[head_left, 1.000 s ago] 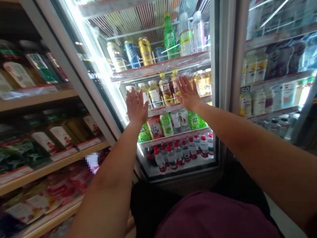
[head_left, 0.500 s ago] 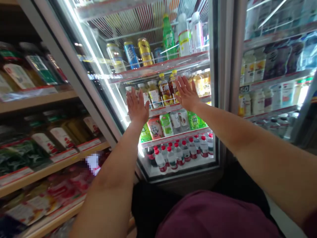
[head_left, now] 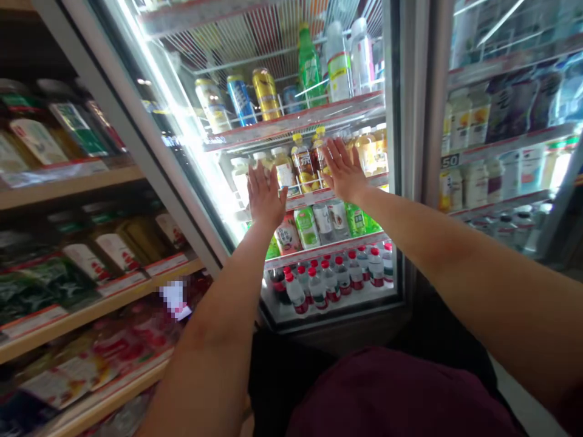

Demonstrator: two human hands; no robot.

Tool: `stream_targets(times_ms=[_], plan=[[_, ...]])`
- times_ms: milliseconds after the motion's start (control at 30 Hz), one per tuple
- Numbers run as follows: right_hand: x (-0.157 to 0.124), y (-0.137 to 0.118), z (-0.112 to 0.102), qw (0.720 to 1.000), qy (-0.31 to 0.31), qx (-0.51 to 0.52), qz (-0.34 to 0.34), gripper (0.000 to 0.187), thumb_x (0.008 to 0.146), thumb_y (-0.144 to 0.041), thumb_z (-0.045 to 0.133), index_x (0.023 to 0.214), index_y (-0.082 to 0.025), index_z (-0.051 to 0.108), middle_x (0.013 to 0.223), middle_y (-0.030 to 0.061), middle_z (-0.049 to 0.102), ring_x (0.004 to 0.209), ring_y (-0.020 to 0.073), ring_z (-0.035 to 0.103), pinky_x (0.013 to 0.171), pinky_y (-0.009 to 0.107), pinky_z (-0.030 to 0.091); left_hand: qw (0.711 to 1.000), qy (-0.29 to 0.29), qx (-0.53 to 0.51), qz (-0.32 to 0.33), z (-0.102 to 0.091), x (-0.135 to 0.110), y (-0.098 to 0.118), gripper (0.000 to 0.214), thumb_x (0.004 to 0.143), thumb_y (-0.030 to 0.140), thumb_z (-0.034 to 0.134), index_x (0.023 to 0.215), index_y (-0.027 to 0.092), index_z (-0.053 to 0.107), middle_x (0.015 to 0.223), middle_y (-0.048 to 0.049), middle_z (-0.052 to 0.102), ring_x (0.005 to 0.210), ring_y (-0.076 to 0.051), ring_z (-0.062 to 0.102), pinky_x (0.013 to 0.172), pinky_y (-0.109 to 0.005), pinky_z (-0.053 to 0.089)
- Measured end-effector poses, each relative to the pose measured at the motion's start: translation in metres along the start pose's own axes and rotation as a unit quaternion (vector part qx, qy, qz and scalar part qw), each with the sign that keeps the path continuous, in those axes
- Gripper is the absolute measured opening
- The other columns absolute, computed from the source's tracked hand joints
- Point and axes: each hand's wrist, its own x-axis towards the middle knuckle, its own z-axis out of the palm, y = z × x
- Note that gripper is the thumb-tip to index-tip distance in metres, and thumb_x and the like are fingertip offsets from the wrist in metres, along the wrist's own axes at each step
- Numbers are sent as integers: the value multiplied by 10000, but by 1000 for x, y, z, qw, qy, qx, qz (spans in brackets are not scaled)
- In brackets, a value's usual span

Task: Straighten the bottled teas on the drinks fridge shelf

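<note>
Both my arms reach forward to a lit drinks cooler. My left hand point(head_left: 265, 195) is raised palm-forward with fingers stretched out, in front of the shelf of juice bottles point(head_left: 304, 162). My right hand point(head_left: 344, 171) is spread flat the same way, a little higher and to the right, over the yellow-capped bottles. Neither hand holds anything. I cannot tell whether the palms touch the glass door point(head_left: 392, 152). Below my hands stand green and white bottles point(head_left: 308, 227), and red-capped water bottles point(head_left: 332, 280) fill the bottom shelf.
Cans point(head_left: 266, 92) and tall bottles point(head_left: 310, 65) stand on the cooler's upper shelf. A second cooler point(head_left: 501, 121) with cartons and bottles is on the right. Wooden shelves point(head_left: 68, 182) of packaged goods run along the left. My dark red top point(head_left: 387, 394) fills the lower foreground.
My left hand has shifted to the right, closer to my right hand. My right hand has stayed almost where it was.
</note>
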Motion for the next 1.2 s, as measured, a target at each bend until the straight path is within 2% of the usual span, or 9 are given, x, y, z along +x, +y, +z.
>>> stream_targets(times_ms=[167, 300, 533, 633, 733, 867, 1000, 1100, 1200], plan=[[1, 2, 5, 1000, 4, 6, -4, 766, 1088, -309, 396, 1800, -126, 177, 1881, 95, 101, 1748, 342, 48, 1405, 678, 51, 999, -11, -8, 30, 8, -4, 7, 680, 1089, 437, 598, 1706, 172, 489, 1836, -134, 233, 1718, -362, 10, 1388, -612, 11], [2, 1, 5, 1000, 2, -4, 4, 762, 1089, -313, 398, 1798, -128, 188, 1881, 83, 98, 1750, 317, 51, 1416, 639, 42, 999, -10, -12, 33, 5, 11, 8, 684, 1102, 451, 594, 1720, 186, 467, 1845, -120, 209, 1718, -360, -4, 1388, -598, -15], [-1, 0, 1, 1000, 7, 3, -1, 750, 1100, -306, 429, 1792, -119, 208, 1876, 92, 109, 1749, 313, 66, 1417, 632, 49, 998, -45, -4, 41, 5, 3, 22, 708, 1059, 378, 674, 1712, 184, 482, 1835, -142, 232, 1716, -361, 20, 1396, -579, 3], [-1, 1, 3, 1000, 14, 3, -5, 745, 1099, -311, 434, 1788, -114, 231, 1873, 99, 128, 1748, 319, 85, 1421, 627, 63, 997, -48, -10, 60, -2, 16, 18, 672, 1074, 397, 641, 1701, 203, 501, 1834, -120, 240, 1717, -350, 38, 1398, -590, 14], [0, 3, 6, 1000, 23, 18, -10, 747, 1091, -311, 432, 1789, -127, 237, 1872, 103, 152, 1746, 331, 93, 1416, 651, 81, 999, -29, -17, 40, -6, 26, 19, 683, 1101, 441, 597, 1721, 186, 468, 1846, -104, 197, 1717, -351, 2, 1396, -593, -10], [0, 6, 8, 999, 25, 26, -17, 765, 1085, -321, 432, 1793, -128, 217, 1875, 106, 137, 1746, 343, 70, 1410, 669, 75, 999, -26, -41, 16, 4, 10, 33, 709, 1100, 515, 619, 1716, 194, 480, 1843, -91, 211, 1720, -336, 1, 1402, -550, -15], [-1, 7, 7, 999, 20, 20, -25, 764, 1084, -312, 451, 1789, -124, 226, 1877, 105, 127, 1748, 319, 69, 1418, 628, 57, 996, -53, -48, 58, 10, -1, 39, 669, 1088, 492, 647, 1682, 205, 534, 1823, -94, 283, 1718, -344, 61, 1402, -556, -5], [-2, 5, 7, 999, 41, 29, -21, 768, 1062, -282, 472, 1781, -127, 249, 1873, 113, 160, 1747, 318, 90, 1413, 640, 53, 996, -46, -44, 68, 8, 13, 38, 639, 1087, 436, 651, 1680, 226, 540, 1824, -85, 280, 1719, -334, 66, 1403, -552, -10], [-4, -4, 9, 996, 72, 56, -24, 748, 1058, -285, 475, 1773, -162, 293, 1862, 96, 229, 1740, 316, 150, 1414, 635, 122, 997, -19, -45, 51, 11, 28, 47, 632, 1118, 443, 580, 1698, 200, 511, 1841, -94, 220, 1719, -338, 10, 1405, -567, -14]])
